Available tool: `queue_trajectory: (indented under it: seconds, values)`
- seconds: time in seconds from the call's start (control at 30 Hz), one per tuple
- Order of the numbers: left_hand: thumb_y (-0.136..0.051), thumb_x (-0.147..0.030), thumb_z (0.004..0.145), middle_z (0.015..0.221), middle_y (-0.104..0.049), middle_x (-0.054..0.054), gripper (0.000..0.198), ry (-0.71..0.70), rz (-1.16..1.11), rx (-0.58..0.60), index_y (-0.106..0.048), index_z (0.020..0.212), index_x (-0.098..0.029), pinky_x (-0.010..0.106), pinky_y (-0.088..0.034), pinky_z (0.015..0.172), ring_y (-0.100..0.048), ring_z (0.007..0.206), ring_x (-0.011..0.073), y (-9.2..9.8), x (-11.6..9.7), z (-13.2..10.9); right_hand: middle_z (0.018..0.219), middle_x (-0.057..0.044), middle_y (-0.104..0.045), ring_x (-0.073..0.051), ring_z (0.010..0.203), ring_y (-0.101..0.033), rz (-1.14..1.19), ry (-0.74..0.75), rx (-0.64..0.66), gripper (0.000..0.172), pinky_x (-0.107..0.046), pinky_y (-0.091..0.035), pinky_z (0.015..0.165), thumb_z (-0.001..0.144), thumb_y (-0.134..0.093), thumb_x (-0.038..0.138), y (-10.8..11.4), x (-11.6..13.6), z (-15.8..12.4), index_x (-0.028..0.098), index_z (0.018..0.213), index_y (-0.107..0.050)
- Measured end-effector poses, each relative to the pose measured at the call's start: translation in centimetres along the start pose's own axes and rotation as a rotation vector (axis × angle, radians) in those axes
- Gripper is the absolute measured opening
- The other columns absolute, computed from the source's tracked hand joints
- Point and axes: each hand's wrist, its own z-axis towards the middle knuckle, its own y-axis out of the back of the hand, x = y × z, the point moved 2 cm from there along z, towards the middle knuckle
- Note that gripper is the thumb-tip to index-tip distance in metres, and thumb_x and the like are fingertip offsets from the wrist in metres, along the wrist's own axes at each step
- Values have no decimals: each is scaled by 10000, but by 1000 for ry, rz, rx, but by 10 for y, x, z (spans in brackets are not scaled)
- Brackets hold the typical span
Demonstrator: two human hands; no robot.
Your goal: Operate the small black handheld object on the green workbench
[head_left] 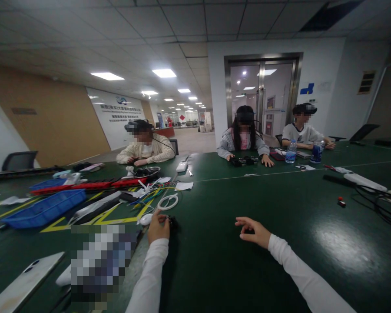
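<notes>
My left grip (158,228) pinches a small black object (173,222) near the coiled white cable (167,208), my released right grip (256,232) well rightward.

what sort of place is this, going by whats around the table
Most likely an office or shared workroom: a wall sign with a logo and lettering, glass double doors, and a large green table with people seated at it.

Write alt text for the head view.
A person's left hand holds or touches a small black object at a green table; the right hand is half-curled, with nothing visible in it. Three people sit opposite, and a blue tray lies at left.
</notes>
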Motion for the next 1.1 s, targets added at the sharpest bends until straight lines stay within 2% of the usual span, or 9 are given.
queue_trajectory:
  seconds: [0.2,0.37,0.63,1.1]
  values:
    - [-490,-237,681,874,-646,34,427,-50,-47,13,-450,1102,-180,347,-453,817,-616,833,179,0,-2,-1,1232,-67,-516,-179,898,-575,1,8,-11,558,-424,-398,899,733,-622,303,1,1,-1,251,1247,-410]
    - [-494,-270,667,887,-650,40,417,-88,-105,41,-462,1074,-186,350,-470,779,-599,914,197,-3,6,3,1228,-71,-521,-182,901,-575,7,-18,-10,558,-427,-401,893,727,-623,311,1,2,0,245,1242,-417]
    - [-519,-265,657,894,-649,34,438,-107,-99,119,-456,1086,-204,373,-466,788,-597,914,204,-9,17,7,1200,-79,-545,-178,868,-582,26,-24,-40,556,-429,-399,879,707,-640,321,1,2,1,233,1220,-446]
    - [-510,-294,653,864,-648,25,453,-143,-60,116,-461,1093,-199,346,-480,770,-604,888,195,-8,10,3,1216,-74,-532,-185,910,-573,29,-11,-1,549,-427,-397,897,728,-625,278,4,3,-1,236,1236,-421]
